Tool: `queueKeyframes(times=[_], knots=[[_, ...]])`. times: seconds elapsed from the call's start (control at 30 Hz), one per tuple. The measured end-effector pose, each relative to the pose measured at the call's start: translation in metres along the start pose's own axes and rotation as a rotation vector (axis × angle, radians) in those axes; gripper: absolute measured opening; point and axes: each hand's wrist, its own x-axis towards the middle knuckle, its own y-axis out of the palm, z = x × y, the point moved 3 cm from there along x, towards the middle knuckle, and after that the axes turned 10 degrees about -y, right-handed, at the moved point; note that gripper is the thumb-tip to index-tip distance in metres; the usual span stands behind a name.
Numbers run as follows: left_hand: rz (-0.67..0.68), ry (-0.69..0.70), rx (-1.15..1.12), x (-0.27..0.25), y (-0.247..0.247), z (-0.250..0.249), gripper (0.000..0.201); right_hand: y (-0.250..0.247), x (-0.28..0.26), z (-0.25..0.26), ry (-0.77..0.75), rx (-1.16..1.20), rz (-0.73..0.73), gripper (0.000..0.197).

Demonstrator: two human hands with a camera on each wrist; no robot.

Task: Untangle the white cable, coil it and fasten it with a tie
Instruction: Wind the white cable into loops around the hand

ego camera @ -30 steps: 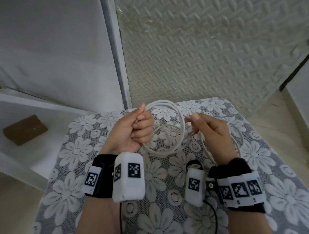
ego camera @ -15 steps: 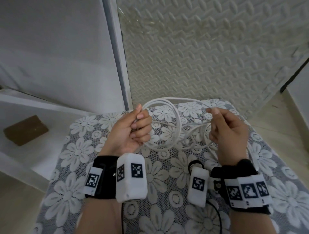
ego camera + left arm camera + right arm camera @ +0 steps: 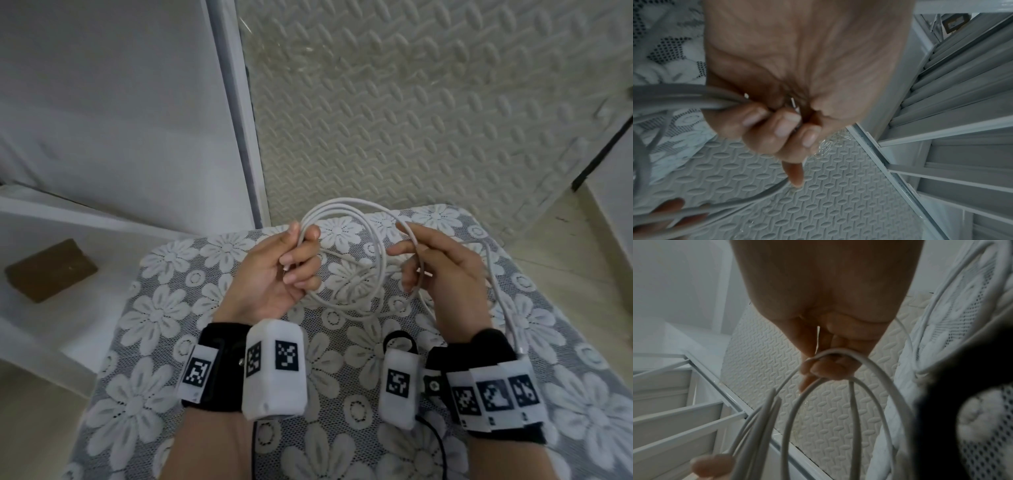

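The white cable (image 3: 346,205) hangs in several loops between my two hands above the flowered tablecloth (image 3: 154,308). My left hand (image 3: 301,260) grips the gathered loops in a fist, with the thumb up beside them; the left wrist view shows its curled fingers (image 3: 781,123) round the cable (image 3: 674,97). To the right, my right hand (image 3: 411,263) holds a strand in curled fingers, index finger pointing toward the left hand. In the right wrist view the cable (image 3: 838,352) arches over its fingertips (image 3: 828,369). A loose length trails past my right wrist (image 3: 503,308). No tie shows.
A brown block (image 3: 51,270) lies on a white shelf at the left. An embossed foam panel (image 3: 411,120) stands behind the table, with a white frame post (image 3: 236,120) beside it. Bare floor shows at the right.
My right hand drew the strand out to the right, then came back toward the left hand with it. The left hand stayed in place, holding the loops.
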Motion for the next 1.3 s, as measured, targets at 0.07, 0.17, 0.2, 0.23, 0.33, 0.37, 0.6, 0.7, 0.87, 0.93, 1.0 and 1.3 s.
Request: queueKeyframes(times=[0.07, 0.17, 0.2, 0.23, 0.33, 0.37, 0.6, 0.7, 0.87, 0.93, 1.0, 1.3], knots=[[0.012, 0.001, -0.012, 0.0, 0.0, 0.0, 0.034, 0.002, -0.001, 0.001, -0.006, 0.02, 0.003, 0.036], [0.035, 0.004, -0.036, 0.002, -0.001, 0.001, 0.031, 0.005, -0.001, 0.002, 0.004, 0.048, 0.014, 0.036], [0.039, 0.006, -0.045, 0.003, -0.001, 0.002, 0.031, 0.006, -0.001, 0.002, 0.003, 0.056, 0.017, 0.036], [0.043, 0.007, -0.053, 0.003, -0.001, 0.002, 0.032, 0.006, -0.001, 0.003, 0.0, 0.065, 0.022, 0.036], [0.042, 0.012, -0.067, 0.005, -0.001, 0.003, 0.034, 0.007, -0.002, 0.004, -0.027, 0.086, 0.035, 0.041], [0.042, 0.015, -0.076, 0.005, -0.001, 0.003, 0.034, 0.007, -0.003, 0.004, -0.033, 0.089, 0.044, 0.043], [0.016, 0.043, -0.108, 0.006, -0.001, 0.002, 0.03, 0.012, -0.005, 0.004, -0.031, 0.095, 0.12, 0.036], [0.018, 0.041, -0.067, 0.008, 0.002, 0.005, 0.028, 0.018, -0.006, 0.007, -0.007, 0.074, 0.216, 0.025], [0.018, 0.039, -0.069, 0.01, 0.003, 0.006, 0.029, 0.023, -0.008, 0.005, 0.043, -0.017, 0.285, 0.021], [0.016, 0.041, -0.087, 0.009, 0.002, 0.006, 0.028, 0.022, -0.007, 0.003, 0.035, -0.029, 0.27, 0.021], [0.013, 0.041, -0.097, 0.008, 0.002, 0.006, 0.028, 0.021, -0.006, 0.002, 0.053, -0.029, 0.254, 0.022], [0.027, -0.04, -0.119, 0.003, 0.004, 0.007, 0.026, 0.017, -0.005, -0.002, 0.099, 0.001, 0.228, 0.024]])
